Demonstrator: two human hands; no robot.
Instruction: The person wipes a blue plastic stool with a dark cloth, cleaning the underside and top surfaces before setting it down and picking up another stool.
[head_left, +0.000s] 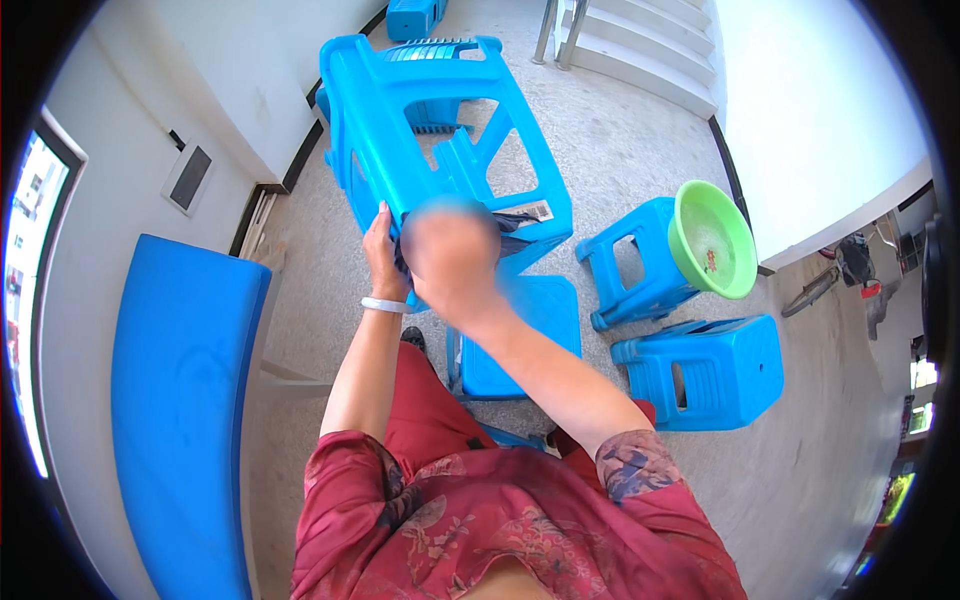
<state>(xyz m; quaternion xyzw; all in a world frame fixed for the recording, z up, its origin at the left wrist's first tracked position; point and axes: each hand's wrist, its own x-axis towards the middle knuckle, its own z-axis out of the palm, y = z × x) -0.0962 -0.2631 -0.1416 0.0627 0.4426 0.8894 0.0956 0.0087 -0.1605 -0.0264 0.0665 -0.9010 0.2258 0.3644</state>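
A large blue plastic stool (390, 135) is tipped up in front of me, its open legs turned to the right and a printed label inside one rail. My left hand (384, 255), with a pale bangle at the wrist, rests against its lower left edge. A dark cloth (514, 245) is bunched at the stool's near end, under my right hand (454, 255), which presses or grips it; a blur covers that hand, so its fingers are hidden. Below the hands stands another blue stool (521, 360), between my legs.
On the right, a green basin (715, 240) of soapy water sits on a blue stool (637, 262), beside another stool (705, 375). A blue padded bench (180, 420) stands left, along the wall. More stools (412, 19) and white stairs (645, 52) are farther off.
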